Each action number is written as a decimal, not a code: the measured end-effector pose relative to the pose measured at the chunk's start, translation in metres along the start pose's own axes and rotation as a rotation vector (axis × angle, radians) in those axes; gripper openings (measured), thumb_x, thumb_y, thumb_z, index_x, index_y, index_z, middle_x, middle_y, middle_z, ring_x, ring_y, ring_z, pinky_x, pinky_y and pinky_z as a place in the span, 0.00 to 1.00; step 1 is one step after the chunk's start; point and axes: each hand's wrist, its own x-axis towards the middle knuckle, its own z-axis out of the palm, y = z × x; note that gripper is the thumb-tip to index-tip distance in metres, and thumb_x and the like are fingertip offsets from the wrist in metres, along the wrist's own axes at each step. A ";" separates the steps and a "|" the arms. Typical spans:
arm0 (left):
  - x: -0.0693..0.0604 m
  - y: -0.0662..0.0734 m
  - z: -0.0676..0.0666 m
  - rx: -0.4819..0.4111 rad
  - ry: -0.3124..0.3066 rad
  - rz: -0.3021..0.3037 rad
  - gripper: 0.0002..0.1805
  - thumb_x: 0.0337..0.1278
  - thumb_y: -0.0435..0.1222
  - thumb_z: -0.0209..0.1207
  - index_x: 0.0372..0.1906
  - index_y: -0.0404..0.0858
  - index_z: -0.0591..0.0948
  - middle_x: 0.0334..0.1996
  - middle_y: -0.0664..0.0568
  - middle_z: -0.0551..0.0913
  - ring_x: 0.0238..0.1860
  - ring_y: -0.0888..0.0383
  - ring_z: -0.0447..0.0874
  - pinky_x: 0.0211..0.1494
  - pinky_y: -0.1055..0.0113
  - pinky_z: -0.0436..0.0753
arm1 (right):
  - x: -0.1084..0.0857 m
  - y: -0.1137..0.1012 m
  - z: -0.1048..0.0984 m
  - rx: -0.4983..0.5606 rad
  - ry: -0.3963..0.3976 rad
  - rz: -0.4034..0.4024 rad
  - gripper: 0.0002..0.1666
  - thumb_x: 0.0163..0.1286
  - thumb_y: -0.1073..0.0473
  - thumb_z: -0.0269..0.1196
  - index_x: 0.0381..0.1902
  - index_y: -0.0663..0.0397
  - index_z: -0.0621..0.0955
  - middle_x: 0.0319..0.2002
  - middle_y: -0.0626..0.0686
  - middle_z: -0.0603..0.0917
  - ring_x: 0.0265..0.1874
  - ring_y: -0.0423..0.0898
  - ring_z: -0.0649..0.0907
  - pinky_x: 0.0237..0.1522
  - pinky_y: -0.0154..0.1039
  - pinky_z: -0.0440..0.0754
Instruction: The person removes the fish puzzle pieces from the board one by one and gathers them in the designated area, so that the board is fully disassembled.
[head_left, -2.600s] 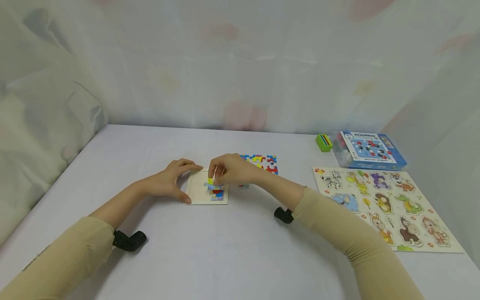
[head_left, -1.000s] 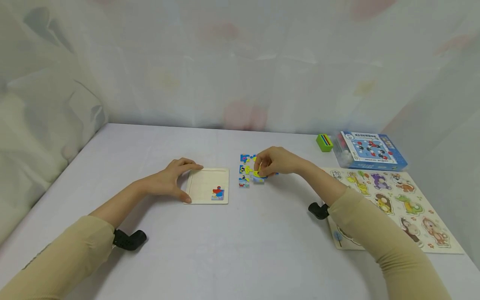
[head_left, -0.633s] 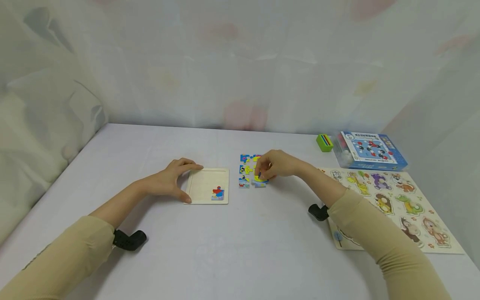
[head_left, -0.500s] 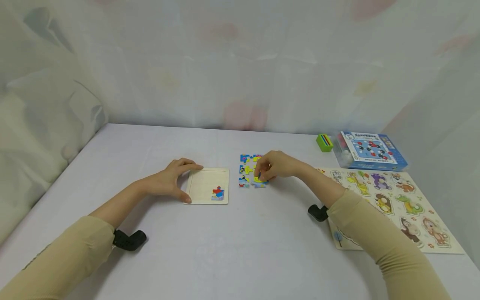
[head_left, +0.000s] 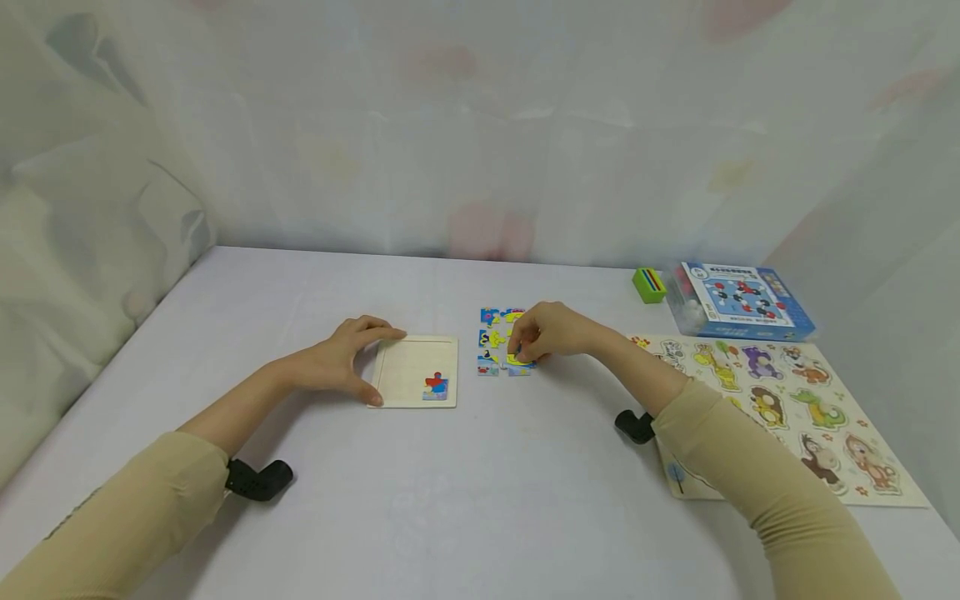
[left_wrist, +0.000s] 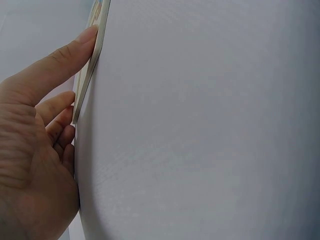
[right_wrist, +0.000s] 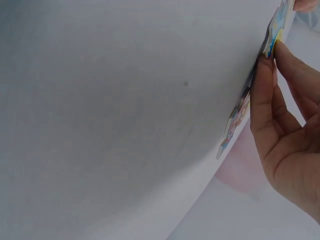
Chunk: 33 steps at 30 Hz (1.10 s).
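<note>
In the head view my left hand (head_left: 341, 358) grips a small square wooden puzzle tray (head_left: 401, 371) at its left side, the thumb at the near corner and the forefinger at the far one. One red and blue jigsaw piece (head_left: 436, 387) lies in the tray's near right corner. To the right of the tray my right hand (head_left: 555, 327) is among loose jigsaw pieces (head_left: 489, 340). Between thumb and forefinger it pinches a yellow and blue jigsaw piece (right_wrist: 276, 42), low at the table and partly hidden by the fingers.
A large animal puzzle board (head_left: 817, 417) lies on the right, partly under my right forearm. Behind it are a blue boxed set (head_left: 742, 300) and a small green block (head_left: 648, 285). A pale curtain (head_left: 480, 133) hangs behind the white table (head_left: 450, 500).
My right hand has carried the yellow and blue jigsaw piece from above the tray rightward to the loose pieces, shifting only slightly there lately. My left hand stays on the tray.
</note>
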 end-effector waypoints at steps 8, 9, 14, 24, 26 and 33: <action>0.000 -0.001 0.000 0.005 -0.001 -0.005 0.54 0.33 0.52 0.78 0.72 0.51 0.66 0.71 0.48 0.60 0.72 0.45 0.52 0.69 0.40 0.63 | 0.000 -0.003 0.000 -0.006 -0.001 0.021 0.06 0.64 0.63 0.67 0.38 0.47 0.87 0.25 0.46 0.79 0.25 0.43 0.80 0.32 0.32 0.73; 0.000 0.000 0.000 0.006 -0.002 -0.004 0.54 0.33 0.52 0.78 0.72 0.51 0.66 0.71 0.48 0.60 0.72 0.45 0.52 0.69 0.40 0.63 | 0.000 -0.003 0.000 -0.006 0.000 0.023 0.06 0.64 0.63 0.67 0.38 0.47 0.87 0.25 0.46 0.79 0.25 0.43 0.80 0.32 0.32 0.73; 0.001 0.000 0.000 0.005 -0.005 -0.007 0.54 0.33 0.52 0.78 0.72 0.51 0.66 0.71 0.48 0.60 0.72 0.45 0.52 0.69 0.39 0.63 | 0.000 -0.003 0.000 -0.003 0.002 0.022 0.05 0.63 0.62 0.68 0.37 0.48 0.87 0.25 0.47 0.80 0.25 0.43 0.80 0.32 0.32 0.75; 0.000 0.001 0.000 -0.001 -0.005 -0.013 0.54 0.33 0.51 0.78 0.72 0.50 0.66 0.71 0.47 0.60 0.72 0.44 0.52 0.69 0.39 0.63 | 0.001 -0.002 0.000 -0.004 0.004 0.023 0.04 0.63 0.61 0.69 0.37 0.48 0.87 0.25 0.47 0.81 0.25 0.43 0.80 0.32 0.32 0.76; 0.000 0.002 0.000 -0.003 -0.005 -0.014 0.54 0.33 0.50 0.78 0.72 0.50 0.66 0.71 0.47 0.60 0.72 0.44 0.52 0.69 0.39 0.63 | 0.001 -0.001 0.000 -0.004 0.004 0.023 0.04 0.63 0.61 0.69 0.37 0.48 0.87 0.25 0.47 0.81 0.24 0.43 0.80 0.32 0.32 0.75; 0.000 0.002 -0.001 -0.009 -0.006 -0.009 0.54 0.33 0.51 0.78 0.72 0.50 0.66 0.70 0.48 0.61 0.72 0.45 0.52 0.69 0.40 0.63 | 0.002 0.002 -0.001 -0.006 0.007 0.014 0.04 0.63 0.60 0.69 0.37 0.47 0.87 0.25 0.47 0.82 0.25 0.42 0.80 0.33 0.32 0.76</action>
